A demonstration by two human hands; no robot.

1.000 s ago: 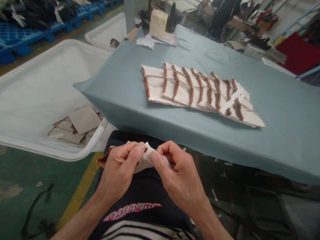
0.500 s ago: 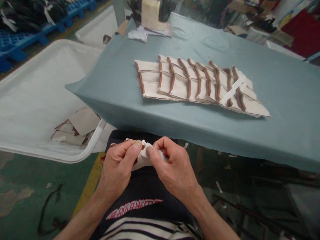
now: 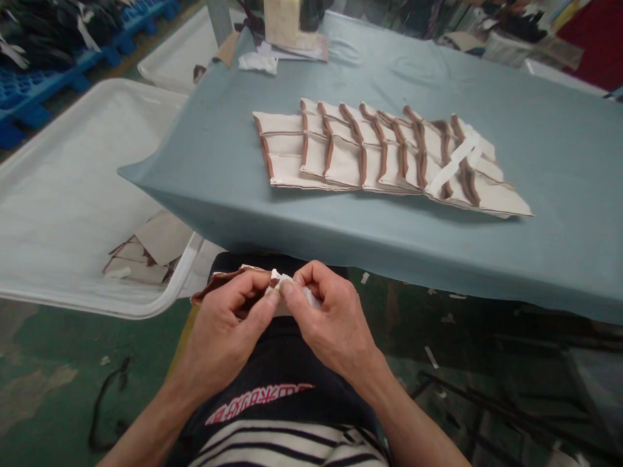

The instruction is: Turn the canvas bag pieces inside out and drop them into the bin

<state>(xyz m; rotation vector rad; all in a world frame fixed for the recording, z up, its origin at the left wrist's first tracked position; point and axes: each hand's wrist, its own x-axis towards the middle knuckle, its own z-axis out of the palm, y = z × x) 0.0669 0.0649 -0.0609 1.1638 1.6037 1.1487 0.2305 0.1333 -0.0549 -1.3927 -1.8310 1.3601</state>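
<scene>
Over my lap, my left hand [image 3: 238, 318] pinches a cream fabric piece with brown edging [image 3: 219, 280], its brown edge sticking out behind the fingers. Close beside it, my right hand [image 3: 328, 311] has thumb and forefinger pressed on a white strip [image 3: 311, 297] at the corner of that piece. Both thumbs almost meet there, and the fingers hide most of the piece. On the table ahead lies an overlapping row of similar cream pieces with brown edges [image 3: 343, 159]. A loose white strip [image 3: 452, 165] rests across the right part of the row.
The blue-covered table [image 3: 204, 155] has its near edge just beyond my hands. A large white tub [image 3: 63, 188] at left holds cream and brown pieces [image 3: 150, 250]. Blue pallets [image 3: 73, 78] carry dark items at far left. White scraps [image 3: 431, 357] and dark metal bars [image 3: 472, 395] lie low at right.
My left fingers have shifted on the fabric piece, and more of its brown edge shows behind them. My right hand keeps its pinch on the white strip. The view has shifted slightly.
</scene>
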